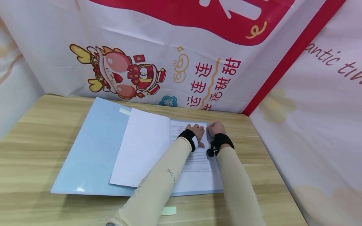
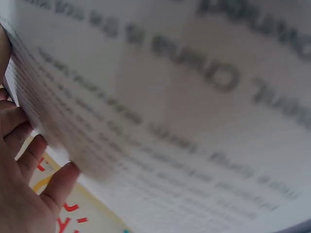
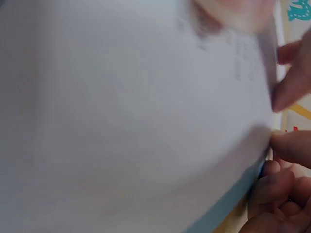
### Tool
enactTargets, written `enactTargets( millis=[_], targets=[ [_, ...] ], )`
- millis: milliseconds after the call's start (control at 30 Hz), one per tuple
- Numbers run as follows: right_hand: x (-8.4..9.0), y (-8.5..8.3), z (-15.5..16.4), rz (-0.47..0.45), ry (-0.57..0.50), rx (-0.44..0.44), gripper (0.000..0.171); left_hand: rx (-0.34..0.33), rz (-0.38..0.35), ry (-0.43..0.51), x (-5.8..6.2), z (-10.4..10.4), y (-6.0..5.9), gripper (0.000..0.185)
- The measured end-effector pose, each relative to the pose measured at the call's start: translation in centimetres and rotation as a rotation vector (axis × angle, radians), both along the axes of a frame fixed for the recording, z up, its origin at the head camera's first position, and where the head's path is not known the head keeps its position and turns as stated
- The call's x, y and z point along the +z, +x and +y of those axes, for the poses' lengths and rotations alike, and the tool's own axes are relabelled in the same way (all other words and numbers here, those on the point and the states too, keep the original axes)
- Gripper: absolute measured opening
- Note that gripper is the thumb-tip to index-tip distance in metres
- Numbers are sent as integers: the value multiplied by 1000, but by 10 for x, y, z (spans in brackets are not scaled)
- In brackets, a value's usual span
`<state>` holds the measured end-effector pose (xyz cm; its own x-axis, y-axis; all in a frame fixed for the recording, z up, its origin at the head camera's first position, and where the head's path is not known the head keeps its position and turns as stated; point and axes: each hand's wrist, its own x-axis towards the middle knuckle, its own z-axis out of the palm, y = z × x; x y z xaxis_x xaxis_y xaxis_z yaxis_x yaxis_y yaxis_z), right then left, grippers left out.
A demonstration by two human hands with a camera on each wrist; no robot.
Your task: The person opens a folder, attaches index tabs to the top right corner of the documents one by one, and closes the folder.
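Observation:
A light-blue folder (image 1: 93,150) lies open on the wooden table (image 1: 42,125). A blank white sheet (image 1: 144,147) is turned over onto its left half. A printed page (image 1: 198,160) lies on the right half. My left hand (image 1: 196,131) rests flat on the top of that printed page (image 2: 184,121), its fingers (image 2: 29,160) at the paper's edge. My right hand (image 1: 215,128) is at the page's top right corner, where thumb and finger (image 3: 291,145) pinch the edge of the page (image 3: 136,121). Both wrist views are blurred.
A pale green sticky note (image 1: 169,211) lies on the table near the front edge, and another (image 1: 124,111) is stuck on the folder's top. Printed banners (image 1: 198,72) wall in the table at the back and right.

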<state>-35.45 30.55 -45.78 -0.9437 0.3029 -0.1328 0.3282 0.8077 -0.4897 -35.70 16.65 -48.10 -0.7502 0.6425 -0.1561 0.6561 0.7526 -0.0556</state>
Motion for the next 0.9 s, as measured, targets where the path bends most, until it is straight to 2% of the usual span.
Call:
enactTargets(
  millis=[167,367,633,900],
  targets=[
    [-3,1,5,6,21,0,18,-24,10,14,-2,1,-1,89],
    [-2,0,8,-29,-25,18,17,-16,48,-12,-5,-2,-4,96],
    [-4,-2,6,-53,-36,-30,17,-14,21,27,0,-4,-2,90],
    [-5,-5,9,-62,-34,4,21,-9,9,15,0,-4,-4,96]
  ],
)
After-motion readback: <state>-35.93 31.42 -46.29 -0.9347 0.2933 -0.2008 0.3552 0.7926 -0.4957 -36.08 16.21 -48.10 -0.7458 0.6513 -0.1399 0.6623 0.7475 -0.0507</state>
